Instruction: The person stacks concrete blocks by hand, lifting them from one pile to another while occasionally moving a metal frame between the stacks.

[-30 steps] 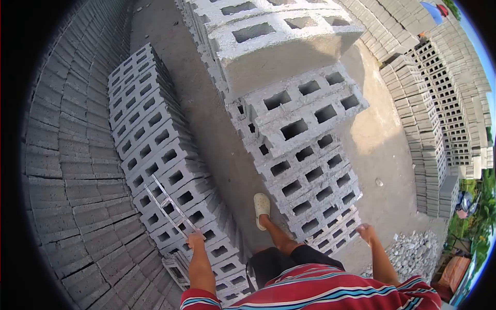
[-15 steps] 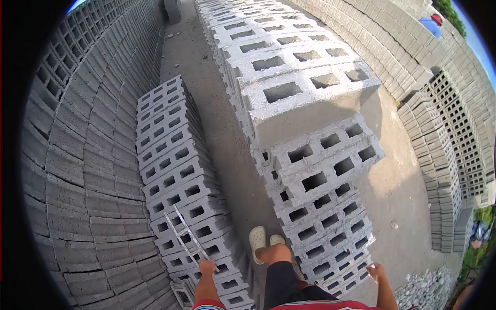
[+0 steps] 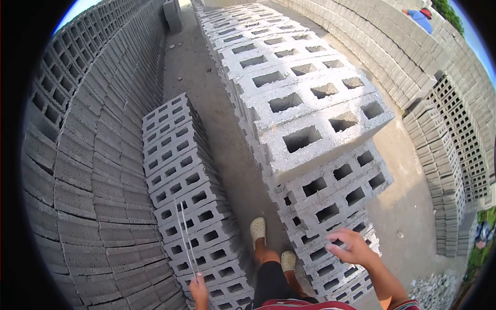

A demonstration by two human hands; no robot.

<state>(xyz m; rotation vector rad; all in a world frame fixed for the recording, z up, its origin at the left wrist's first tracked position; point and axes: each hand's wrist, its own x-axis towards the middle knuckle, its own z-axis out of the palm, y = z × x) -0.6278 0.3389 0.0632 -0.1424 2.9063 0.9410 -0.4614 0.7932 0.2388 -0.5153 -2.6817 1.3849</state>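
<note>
My left hand [image 3: 198, 289] is closed round the lower end of a thin metal frame tool [image 3: 186, 235], which rises over the low block stack [image 3: 178, 170] on the left. My right hand [image 3: 351, 248] hovers above the lower part of the middle stack, fingers apart and curved, holding nothing. Just beyond it are hollow blocks [image 3: 330, 199] one step below the taller, sunlit rows [image 3: 310, 106]. Both feet, in pale clogs [image 3: 258, 229], stand between the two stacks.
A high wall of blocks [image 3: 77, 181] runs along the left. More stacks [image 3: 439, 170] line the right, with a gravel heap [image 3: 434, 292] at the lower right. A person in blue with a red cap [image 3: 421, 19] is at the upper right.
My right hand has moved up and inward over the middle stack, with its fingers spread. The tool in my left hand has turned nearly edge-on and sits lower. The view and my feet have shifted.
</note>
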